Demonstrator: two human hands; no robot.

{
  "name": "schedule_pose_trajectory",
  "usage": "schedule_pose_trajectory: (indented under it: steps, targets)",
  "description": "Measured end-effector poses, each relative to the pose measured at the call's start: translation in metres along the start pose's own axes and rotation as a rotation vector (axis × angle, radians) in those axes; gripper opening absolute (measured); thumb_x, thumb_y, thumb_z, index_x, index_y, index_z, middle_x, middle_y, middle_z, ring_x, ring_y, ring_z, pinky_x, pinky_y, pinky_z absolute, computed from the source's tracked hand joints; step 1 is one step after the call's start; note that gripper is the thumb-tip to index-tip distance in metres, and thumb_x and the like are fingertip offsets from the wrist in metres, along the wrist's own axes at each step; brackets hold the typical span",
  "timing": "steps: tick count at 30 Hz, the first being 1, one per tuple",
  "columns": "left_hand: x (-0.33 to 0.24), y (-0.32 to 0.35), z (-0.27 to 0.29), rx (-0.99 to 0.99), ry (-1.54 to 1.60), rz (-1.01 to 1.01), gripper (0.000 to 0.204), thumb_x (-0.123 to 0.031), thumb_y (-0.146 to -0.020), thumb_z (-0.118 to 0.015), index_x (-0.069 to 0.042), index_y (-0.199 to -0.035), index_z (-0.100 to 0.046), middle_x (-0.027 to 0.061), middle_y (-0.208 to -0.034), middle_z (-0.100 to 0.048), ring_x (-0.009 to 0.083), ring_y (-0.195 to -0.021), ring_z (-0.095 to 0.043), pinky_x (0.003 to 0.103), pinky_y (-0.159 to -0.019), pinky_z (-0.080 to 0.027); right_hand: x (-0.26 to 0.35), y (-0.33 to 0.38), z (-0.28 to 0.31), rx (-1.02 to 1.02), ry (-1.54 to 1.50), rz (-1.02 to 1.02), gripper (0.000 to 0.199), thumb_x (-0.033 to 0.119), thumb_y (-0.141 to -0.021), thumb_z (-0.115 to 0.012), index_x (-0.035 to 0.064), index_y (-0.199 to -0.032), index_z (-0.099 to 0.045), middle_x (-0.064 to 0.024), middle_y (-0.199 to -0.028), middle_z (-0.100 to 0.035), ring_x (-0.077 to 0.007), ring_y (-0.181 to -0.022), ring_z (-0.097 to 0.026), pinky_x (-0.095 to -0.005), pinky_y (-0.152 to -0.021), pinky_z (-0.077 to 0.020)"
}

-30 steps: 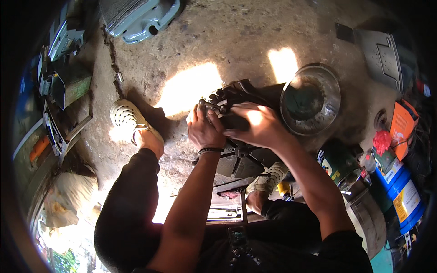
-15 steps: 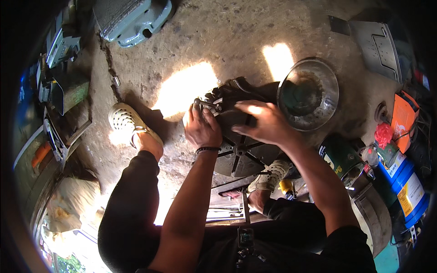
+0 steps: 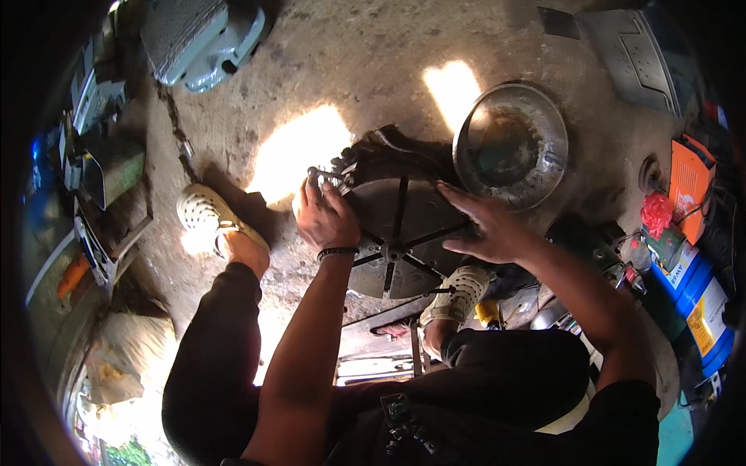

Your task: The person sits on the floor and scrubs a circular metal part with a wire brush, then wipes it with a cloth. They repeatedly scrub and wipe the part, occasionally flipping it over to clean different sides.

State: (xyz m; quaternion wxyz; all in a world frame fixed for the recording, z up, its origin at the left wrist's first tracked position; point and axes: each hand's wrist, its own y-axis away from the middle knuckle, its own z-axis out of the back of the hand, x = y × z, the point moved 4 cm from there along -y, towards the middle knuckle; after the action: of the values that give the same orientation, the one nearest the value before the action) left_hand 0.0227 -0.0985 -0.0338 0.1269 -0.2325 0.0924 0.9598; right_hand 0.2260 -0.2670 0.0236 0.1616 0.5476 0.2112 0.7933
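On the floor between my feet lies a dark round slotted rotary table (image 3: 371,224), its slots running out from a central hole. My left hand (image 3: 329,219) is at its upper left side, fingers curled round a small metal crank handle (image 3: 329,175). The fingertips are partly hidden, but the grip looks closed on it. Along the right rim of the disc, my right hand (image 3: 497,228) is open, with fingers and thumb spread. It appears to rest on or hover just over the edge; contact is hard to tell.
A round metal basin (image 3: 561,147) stands just beyond my right hand. A grey-blue machine casting (image 3: 210,58) sits at the far left. At right are an orange box (image 3: 690,186), a red cloth bundle (image 3: 657,215) and a blue bucket (image 3: 691,291). Metal frames line the left.
My right hand has moved from above the upper part of the disc to its right rim, uncovering the slots. My left hand stays at the handle. The whole view has shifted slightly.
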Motion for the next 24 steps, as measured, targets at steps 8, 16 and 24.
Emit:
schedule_pose_trajectory:
  steps: [8, 16, 24]
  targets:
    - [0.005, 0.002, 0.001, -0.035, -0.01, -0.03, 0.044, -0.029, -0.101, -0.045, 0.0, -0.13, -0.06, 0.0209, -0.121, -0.064, 0.0408, -0.106, -0.063, 0.045, -0.092, -0.051, -0.014, -0.024, -0.017, -0.152, -0.246, 0.146, 0.078, 0.045, -0.088, -0.075, -0.0008, -0.144, -0.048, -0.0214, -0.149, -0.049, -0.0322, -0.138, -0.049, -0.0409, -0.116, -0.038]
    - [-0.005, 0.0, 0.001, -0.041, -0.001, -0.042, 0.044, -0.032, -0.101, -0.046, 0.0, -0.128, -0.06, 0.0204, -0.118, -0.065, 0.0403, -0.101, -0.065, 0.045, -0.088, -0.051, -0.003, -0.042, -0.015, -0.101, -0.063, 0.056, 0.079, 0.044, -0.089, -0.072, 0.0002, -0.149, -0.043, -0.0222, -0.148, -0.05, -0.0343, -0.135, -0.051, -0.0395, -0.114, -0.0407]
    - [0.04, 0.007, -0.018, -0.384, 0.22, -0.289, 0.036, -0.022, -0.093, -0.053, 0.006, -0.109, -0.069, 0.0223, -0.098, -0.072, 0.036, -0.087, -0.07, 0.044, -0.078, -0.056, -0.009, 0.037, -0.029, -0.294, -0.228, 0.06, 0.069, 0.039, -0.092, -0.072, -0.0031, -0.142, -0.05, -0.0239, -0.145, -0.052, -0.0337, -0.138, -0.047, -0.0408, -0.116, -0.0364]
